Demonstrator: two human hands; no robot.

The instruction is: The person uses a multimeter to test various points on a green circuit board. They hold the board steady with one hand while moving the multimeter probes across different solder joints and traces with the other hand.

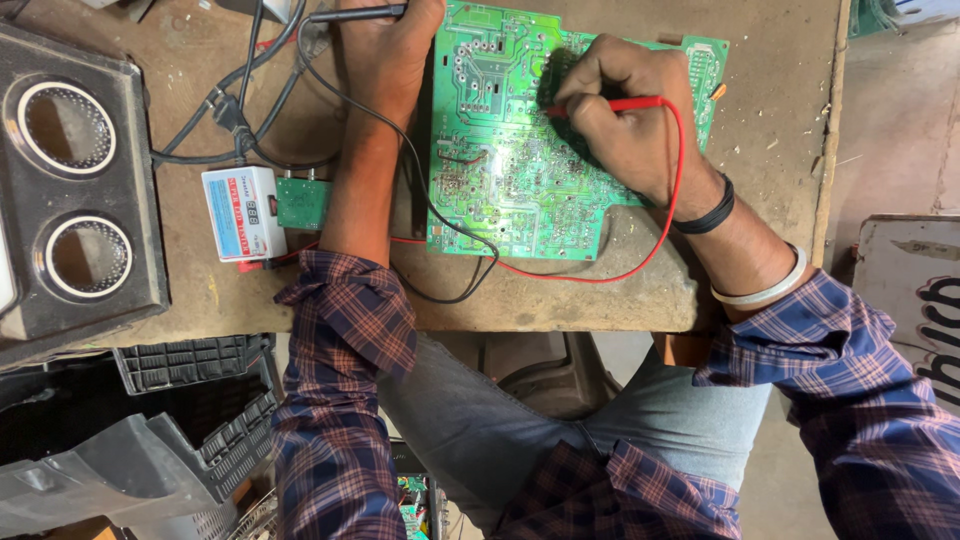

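Red probe (610,104) pinched in right hand (625,120), tip pointing left onto green board (500,180) at upper centre; black probe (355,13) gripped in left hand (385,50) beside board's left edge.

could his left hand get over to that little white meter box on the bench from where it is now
Probably yes. The left hand holds the black probe at the green board's left edge; the white meter box lies beside that forearm, only cables between.

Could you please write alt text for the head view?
A person's right hand presses a red probe onto a green circuit board on a worn table, while the left hand holds a black probe. A small white meter lies left.
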